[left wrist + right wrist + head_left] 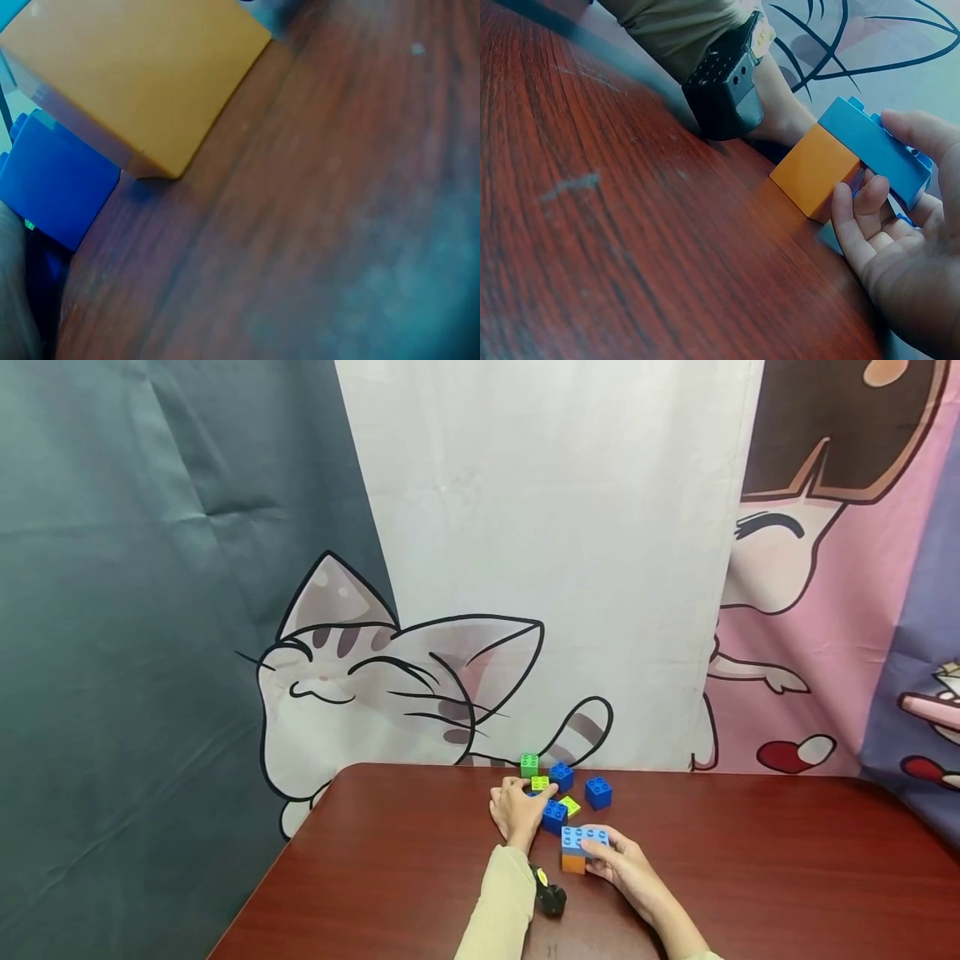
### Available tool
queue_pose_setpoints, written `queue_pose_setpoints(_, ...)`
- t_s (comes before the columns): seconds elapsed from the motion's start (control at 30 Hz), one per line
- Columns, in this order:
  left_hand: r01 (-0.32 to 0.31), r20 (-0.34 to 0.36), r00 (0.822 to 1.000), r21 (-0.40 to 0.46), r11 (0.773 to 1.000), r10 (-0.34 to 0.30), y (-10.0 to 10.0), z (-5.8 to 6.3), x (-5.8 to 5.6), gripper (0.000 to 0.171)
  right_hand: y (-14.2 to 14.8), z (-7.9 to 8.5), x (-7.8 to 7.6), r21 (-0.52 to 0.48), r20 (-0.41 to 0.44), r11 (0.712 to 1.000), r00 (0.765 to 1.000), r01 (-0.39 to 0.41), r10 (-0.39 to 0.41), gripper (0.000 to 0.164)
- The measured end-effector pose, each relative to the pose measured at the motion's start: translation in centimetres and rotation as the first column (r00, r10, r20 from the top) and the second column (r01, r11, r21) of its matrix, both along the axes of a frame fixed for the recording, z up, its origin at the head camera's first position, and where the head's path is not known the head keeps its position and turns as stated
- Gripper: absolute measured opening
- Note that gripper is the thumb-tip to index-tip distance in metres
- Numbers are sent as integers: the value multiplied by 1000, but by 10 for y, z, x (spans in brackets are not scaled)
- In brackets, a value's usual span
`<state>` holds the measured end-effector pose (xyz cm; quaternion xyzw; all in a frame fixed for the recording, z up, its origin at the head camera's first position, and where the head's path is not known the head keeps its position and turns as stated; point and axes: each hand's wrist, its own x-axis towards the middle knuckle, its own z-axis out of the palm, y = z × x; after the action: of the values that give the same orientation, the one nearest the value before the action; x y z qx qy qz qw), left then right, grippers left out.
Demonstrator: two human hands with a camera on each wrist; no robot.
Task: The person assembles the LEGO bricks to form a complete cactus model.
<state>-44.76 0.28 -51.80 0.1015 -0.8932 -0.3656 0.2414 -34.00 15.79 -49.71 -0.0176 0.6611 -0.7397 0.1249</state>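
My right hand [626, 868] grips a light blue brick [585, 837] with its thumb on the studded top. Joined under the light blue brick's left end is an orange brick [573, 863]; in the right wrist view, the orange brick [815, 172] is at or just above the table, with curled fingers beside it. My left hand [517, 810] reaches into a group of bricks farther back. Its thumb and fingers are around a mostly hidden blue piece, and whether they pinch it is unclear. Right of this hand stands a blue brick [554, 816].
Behind the left hand are a green brick [529, 765], a lime brick [540, 783] and a blue brick [561, 775]. A flat lime piece [570, 807] and another blue brick [598, 792] lie rightward. The brown table [375, 860] ends at a printed curtain [562, 527].
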Motion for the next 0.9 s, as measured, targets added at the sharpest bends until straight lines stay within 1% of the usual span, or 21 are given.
queue_pose_setpoints(0.07, -14, 3, 1000, -21, 1000, 14, 0, 0, 0, 52, 0, 0, 0, -5, 2, 1000, 1000, -1, 1, 56)
queue_pose_setpoints(0.23, -25, 9, 1000, -54, 998, 26, 0, -2, -2, 45, -1, 0, 1, -11, 8, 1000, 1000, 0, 0, 56)
queue_pose_setpoints(0.3, -33, 6, 999, -55, 998, 34, 1, -3, -3, 42, -1, 0, 1, -12, 8, 1000, 1000, -3, 3, 57)
queue_pose_setpoints(0.43, -41, 1, 999, -30, 999, 41, 1, -3, -4, 39, 0, 0, 0, -10, 9, 1000, 1000, -6, 6, 57)
queue_pose_setpoints(0.53, -33, -9, 999, 6, 999, 33, 1, -2, -5, 37, 0, 1, -1, -9, 9, 1000, 1000, 2, -2, 56)
queue_pose_setpoints(0.73, -21, -45, 999, 79, 997, 24, 0, 3, -3, 35, 1, 1, -2, -6, 6, 1000, 1000, -1, 1, 57)
queue_pose_setpoints(0.9, -23, -45, 999, 92, 995, 27, 0, 3, -2, 33, 0, 1, -2, -4, 10, 1000, 1000, 0, 0, 58)
